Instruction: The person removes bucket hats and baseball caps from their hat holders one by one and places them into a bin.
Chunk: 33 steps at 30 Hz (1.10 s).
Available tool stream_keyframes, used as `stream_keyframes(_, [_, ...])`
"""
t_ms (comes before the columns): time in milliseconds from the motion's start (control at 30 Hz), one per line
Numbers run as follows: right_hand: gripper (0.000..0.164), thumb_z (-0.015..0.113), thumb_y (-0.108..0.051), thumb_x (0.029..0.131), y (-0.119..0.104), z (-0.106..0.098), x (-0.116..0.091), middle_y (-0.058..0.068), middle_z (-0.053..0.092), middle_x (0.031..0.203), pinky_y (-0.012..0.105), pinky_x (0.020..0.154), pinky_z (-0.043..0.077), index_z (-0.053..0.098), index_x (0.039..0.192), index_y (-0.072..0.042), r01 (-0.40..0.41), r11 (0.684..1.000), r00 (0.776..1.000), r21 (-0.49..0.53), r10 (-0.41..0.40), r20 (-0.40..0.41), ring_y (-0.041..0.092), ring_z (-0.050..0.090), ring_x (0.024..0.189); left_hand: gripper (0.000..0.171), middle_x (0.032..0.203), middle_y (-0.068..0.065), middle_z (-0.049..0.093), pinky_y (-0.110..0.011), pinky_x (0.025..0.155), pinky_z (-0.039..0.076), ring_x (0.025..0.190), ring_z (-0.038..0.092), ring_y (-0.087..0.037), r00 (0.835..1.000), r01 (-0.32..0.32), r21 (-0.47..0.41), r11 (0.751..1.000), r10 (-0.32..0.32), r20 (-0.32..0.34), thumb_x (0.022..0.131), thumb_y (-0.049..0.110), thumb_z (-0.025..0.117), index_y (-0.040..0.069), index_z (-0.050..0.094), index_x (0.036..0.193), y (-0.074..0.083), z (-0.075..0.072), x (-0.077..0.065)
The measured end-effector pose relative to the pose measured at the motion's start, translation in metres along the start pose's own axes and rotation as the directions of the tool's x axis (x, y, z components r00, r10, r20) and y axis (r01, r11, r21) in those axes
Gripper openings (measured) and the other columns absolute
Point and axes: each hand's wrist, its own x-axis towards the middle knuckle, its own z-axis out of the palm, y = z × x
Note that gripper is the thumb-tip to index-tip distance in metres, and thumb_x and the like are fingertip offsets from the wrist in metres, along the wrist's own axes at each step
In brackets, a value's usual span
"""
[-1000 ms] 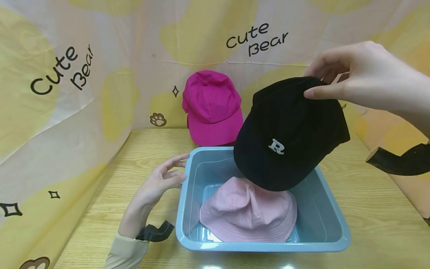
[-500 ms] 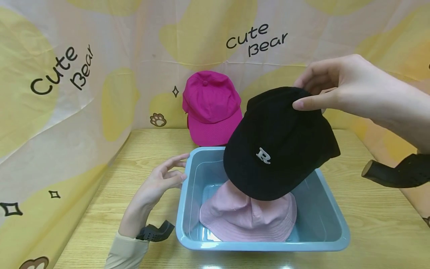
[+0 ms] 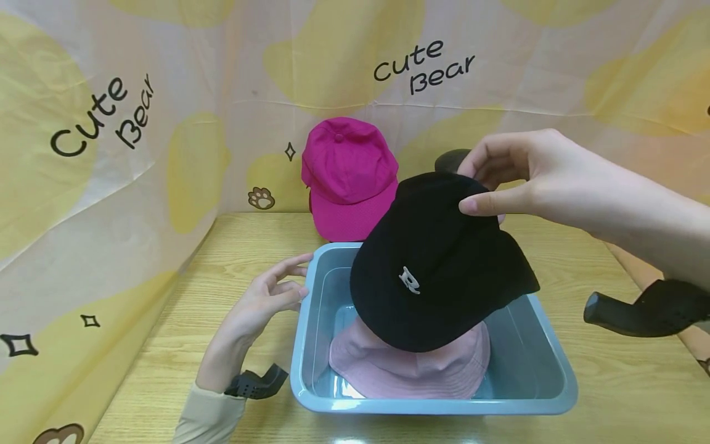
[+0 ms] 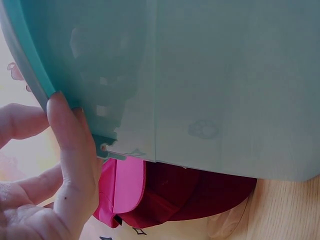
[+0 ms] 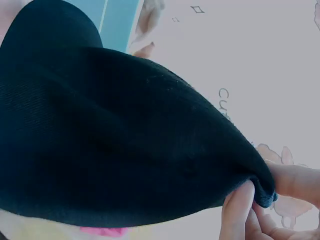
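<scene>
My right hand (image 3: 527, 176) pinches the crown of a black cap (image 3: 438, 246) with a white letter R on its front. The cap hangs brim-down over a light-blue basin (image 3: 549, 404), overlapping a pink bucket hat (image 3: 410, 370) that lies inside. In the right wrist view, the cap's cloth (image 5: 115, 140) bunches between thumb and fingers. My left hand (image 3: 266, 302) touches the basin's back-left rim with its fingertips; the left wrist view shows fingers (image 4: 70, 150) against the basin's side.
Behind the basin, a magenta cap (image 3: 352, 166) leans by the printed cloth backdrop (image 3: 238, 135), with dark red (image 4: 200, 192) beneath it in the left wrist view. A dark rounded shape (image 3: 450, 160) shows beyond the black cap. Wood-grain table (image 3: 183, 345) surrounds the basin.
My right hand has lowered the black cap and brought it leftward, so it covers more of the pink bucket hat. My left hand has stayed at the rim.
</scene>
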Motion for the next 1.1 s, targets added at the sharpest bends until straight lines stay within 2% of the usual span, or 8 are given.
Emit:
stream_keyframes(167, [0.037, 0.077, -0.047, 0.076, -0.006, 0.011, -0.003, -0.004, 0.067, 0.100, 0.022, 0.084, 0.048, 0.062, 0.104, -0.028, -0.003, 1.000, 0.999, 0.003, 0.003, 0.039, 0.010, 0.062, 0.099, 0.059, 0.130, -0.016, 0.045, -0.037, 0.079, 0.058, 0.085, 0.068, -0.009, 1.000, 0.006, 0.005, 1.000, -0.006, -0.004, 0.092, 0.007, 0.060, 0.010, 0.037, 0.146, -0.001, 0.000, 0.000])
stream_keyframes(367, [0.031, 0.077, -0.035, 0.080, -0.027, 0.024, -0.011, 0.003, 0.066, 0.093, 0.024, 0.080, 0.050, 0.060, 0.102, -0.020, 0.022, 0.998, 0.997, 0.056, -0.026, 0.073, 0.015, 0.063, 0.092, 0.059, 0.131, -0.017, 0.045, -0.037, 0.080, 0.058, 0.085, 0.069, -0.010, 1.000, 0.015, 0.013, 1.000, -0.015, -0.012, 0.091, 0.009, 0.061, 0.011, 0.038, 0.146, 0.000, -0.001, -0.001])
stream_keyframes(567, [0.026, 0.075, -0.027, 0.083, -0.033, 0.035, -0.014, 0.006, 0.064, 0.085, 0.027, 0.072, 0.049, 0.058, 0.100, -0.017, 0.046, 0.996, 0.994, 0.074, -0.054, 0.099, 0.020, 0.060, 0.083, 0.058, 0.131, -0.017, 0.045, -0.037, 0.080, 0.058, 0.084, 0.069, -0.011, 1.000, 0.012, 0.016, 1.000, -0.012, -0.012, 0.091, 0.008, 0.061, 0.011, 0.039, 0.145, -0.002, -0.001, -0.001])
stream_keyframes(700, [0.028, 0.075, -0.027, 0.082, -0.033, 0.042, -0.014, 0.007, 0.064, 0.084, 0.028, 0.070, 0.050, 0.057, 0.101, -0.015, 0.031, 0.993, 0.990, 0.113, -0.046, 0.130, 0.021, 0.060, 0.080, 0.058, 0.130, -0.018, 0.045, -0.037, 0.080, 0.058, 0.084, 0.069, -0.011, 1.000, 0.009, 0.017, 1.000, -0.009, -0.012, 0.091, 0.008, 0.061, 0.011, 0.039, 0.145, -0.003, -0.002, -0.001])
stream_keyframes(900, [0.032, 0.075, -0.028, 0.083, -0.026, 0.052, -0.010, 0.007, 0.062, 0.085, 0.026, 0.070, 0.050, 0.055, 0.102, -0.012, 0.074, 0.981, 0.979, 0.179, -0.106, 0.176, 0.020, 0.059, 0.081, 0.058, 0.130, -0.016, 0.046, -0.037, 0.080, 0.058, 0.084, 0.069, -0.010, 1.000, 0.008, 0.012, 1.000, -0.008, -0.010, 0.092, 0.008, 0.060, 0.011, 0.038, 0.146, -0.002, -0.002, -0.001])
stream_keyframes(1100, [0.035, 0.074, -0.030, 0.083, -0.023, 0.061, -0.010, 0.007, 0.062, 0.088, 0.029, 0.073, 0.052, 0.053, 0.103, -0.011, 0.042, 0.972, 0.972, 0.233, -0.093, 0.215, 0.022, 0.061, 0.085, 0.058, 0.130, -0.016, 0.046, -0.037, 0.079, 0.058, 0.084, 0.069, -0.009, 1.000, 0.004, 0.014, 1.000, -0.004, -0.005, 0.092, 0.007, 0.060, 0.010, 0.038, 0.146, -0.002, -0.002, -0.001])
